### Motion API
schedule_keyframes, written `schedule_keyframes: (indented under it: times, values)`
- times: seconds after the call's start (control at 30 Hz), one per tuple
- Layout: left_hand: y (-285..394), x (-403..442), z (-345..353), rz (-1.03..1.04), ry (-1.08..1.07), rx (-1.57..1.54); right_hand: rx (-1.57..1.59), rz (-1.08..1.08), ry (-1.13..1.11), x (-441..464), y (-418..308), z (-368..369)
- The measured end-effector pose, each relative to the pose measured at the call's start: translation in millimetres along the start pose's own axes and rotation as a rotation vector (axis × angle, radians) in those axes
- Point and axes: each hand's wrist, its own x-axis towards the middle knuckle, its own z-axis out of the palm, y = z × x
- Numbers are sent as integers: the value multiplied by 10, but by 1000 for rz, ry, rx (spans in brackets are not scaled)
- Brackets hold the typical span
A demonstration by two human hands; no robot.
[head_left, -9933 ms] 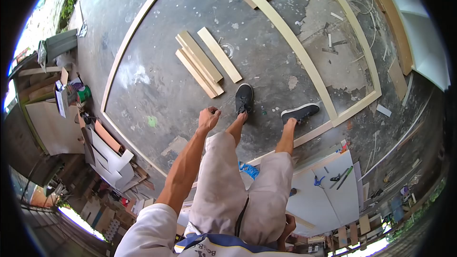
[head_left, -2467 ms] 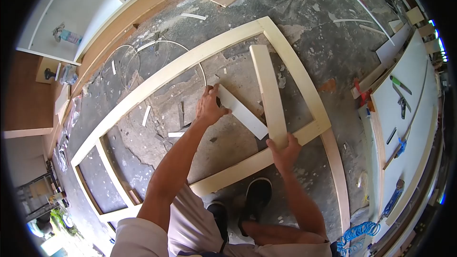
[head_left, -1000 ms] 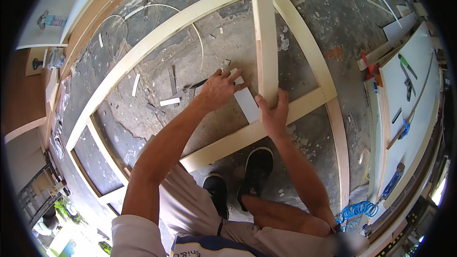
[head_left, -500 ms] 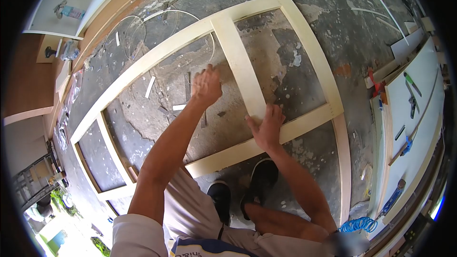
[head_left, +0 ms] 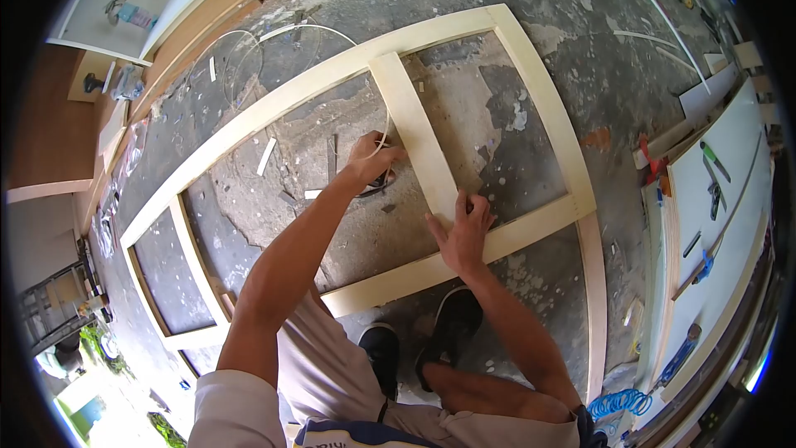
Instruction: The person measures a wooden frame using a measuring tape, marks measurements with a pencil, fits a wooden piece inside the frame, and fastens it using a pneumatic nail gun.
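Note:
A pale wooden board [head_left: 414, 124] lies across the curved wooden frame [head_left: 543, 108], its upper end at the far rail and its lower end close to the near rail. My right hand [head_left: 466, 236] grips the lower end, thumb at the left edge and fingers curled at the right. Beside the board's left edge is my left hand [head_left: 369, 158], its fingers bent round something dark that I cannot make out. A thin pale strip curves past these fingers.
Floor scraps include a white strip [head_left: 266, 156]. On the right, a white panel [head_left: 713, 224] carries cutters with a green handle [head_left: 715, 162] and other tools. A blue coiled hose [head_left: 622, 402] lies at the lower right. An open cabinet [head_left: 157, 0] stands at the upper left.
The board, earlier raised in my right hand, now lies across the frame. The white piece near my left hand is out of sight. My left hand has moved down and right, to the board's edge.

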Motion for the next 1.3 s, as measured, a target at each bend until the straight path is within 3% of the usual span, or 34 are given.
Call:
schedule_keyframes:
  times: [0.03, 0.1, 0.3, 0.37, 0.4, 0.53, 0.63, 0.77, 0.83, 0.9, 0.97, 1.0, 1.03, 1.13, 1.2, 1.3]
  values:
    - [27, -39, 49, 1, 3, -1, 1, -3, 0, -4, 10, 24]
    - [95, -103, 110, 179, 239, 35, 11, 24, 72, 4, 24, 75]
    - [-109, 157, -70, 343, 306, -332, 21, 10, 94, 7, 26, 69]
    - [-210, 165, -168, 438, 515, 236, 24, -29, 101, -15, 47, 72]
    - [-280, 149, -179, 500, 535, 374, 26, -71, 108, -8, 55, 74]
    - [-231, -64, -138, 574, 413, 740, 35, -34, 85, 1, -7, 52]
    - [-216, -55, -154, 564, 250, 890, 25, -35, 85, -17, -2, 32]
    - [35, -42, -436, 512, 10, 829, 72, -31, 100, -124, 33, 27]
    - [75, 24, -583, 591, 110, 761, 84, -49, 117, -151, 43, 32]
    - [338, 65, -736, 390, 253, 592, 39, -33, 124, -130, 41, 43]
    - [586, 170, -794, 426, 599, 762, -30, -16, 112, -72, -11, -1]
    - [731, 225, -799, 340, 616, 892, -106, 3, 83, -81, -35, -38]
    - [818, 329, -802, 385, 615, 1098, -114, 10, 87, -65, -60, -75]
    - [897, 610, -748, 450, 462, 1220, -168, 55, -23, -7, -92, -88]
    - [808, 815, -699, 744, 390, 1345, -148, 26, -38, 10, -93, -76]
    - [756, 1053, -670, 837, 336, 1426, -134, 2, -84, -1, -105, -175]
